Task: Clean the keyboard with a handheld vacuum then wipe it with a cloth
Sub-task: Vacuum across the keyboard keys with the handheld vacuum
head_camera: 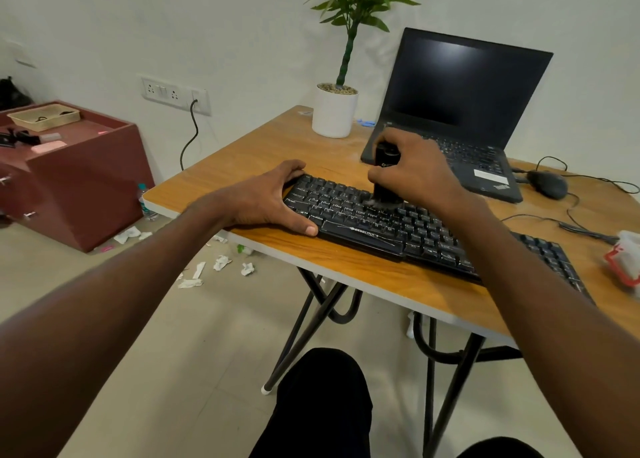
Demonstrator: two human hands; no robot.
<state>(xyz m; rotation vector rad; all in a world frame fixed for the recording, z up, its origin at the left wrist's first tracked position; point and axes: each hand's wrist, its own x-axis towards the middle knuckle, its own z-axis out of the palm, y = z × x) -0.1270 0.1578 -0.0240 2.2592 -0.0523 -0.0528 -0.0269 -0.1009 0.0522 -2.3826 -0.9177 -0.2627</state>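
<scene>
Fingers of the right hand: curled round the upright handheld vacuum, nozzle down on the middle keys of the keyboard at the tabletop's near edge; left hand, fingers spread, clamps its left end, likely to steady it.

On the bench the keyboard lies nearest me, my left grip at its left end. My right grip holds the vacuum upright on its keys. Behind sits the laptop, the potted plant to its left, the mouse to its right.
</scene>
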